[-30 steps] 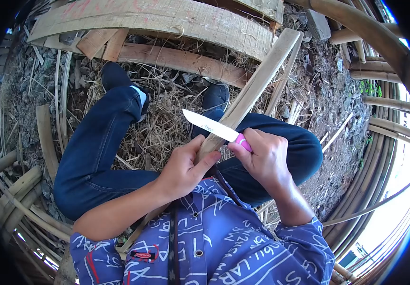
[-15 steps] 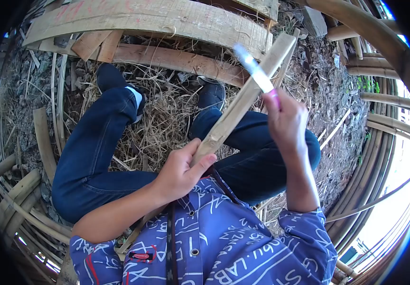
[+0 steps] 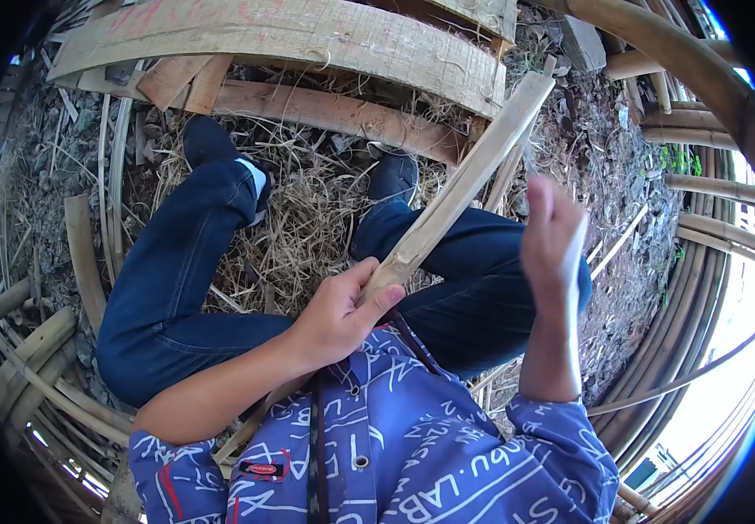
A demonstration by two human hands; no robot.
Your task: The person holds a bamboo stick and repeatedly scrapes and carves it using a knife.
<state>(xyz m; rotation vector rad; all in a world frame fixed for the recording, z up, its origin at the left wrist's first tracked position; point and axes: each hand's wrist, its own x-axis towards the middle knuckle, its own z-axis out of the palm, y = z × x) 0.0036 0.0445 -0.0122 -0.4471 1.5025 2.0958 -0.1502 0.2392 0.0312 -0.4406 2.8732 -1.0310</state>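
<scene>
My left hand [image 3: 347, 306] is closed around the near end of a long split-bamboo strip [image 3: 465, 192], its thumb lying along the top. The pale strip slants up and to the right, above my bent knee, toward the end of the plank bench. Right of the strip and apart from it, my right hand [image 3: 555, 231] is a closed fist with the thumb up, somewhat smeared by motion. It grips a knife [image 3: 530, 159], whose thin blade shows only faintly above the fist; the handle is hidden by my fingers.
A plank bench [image 3: 290, 35] stands in front of my feet. Dry shavings [image 3: 299, 227] cover the ground between my legs. Bamboo poles [image 3: 714, 183] form a rail at the right, and cut bamboo pieces [image 3: 37, 358] lie at the left.
My right hand has moved right and slightly down, carrying the knife off the bamboo strip; its blade has turned from plainly visible to faint. The strip's far end has shifted slightly right and down.
</scene>
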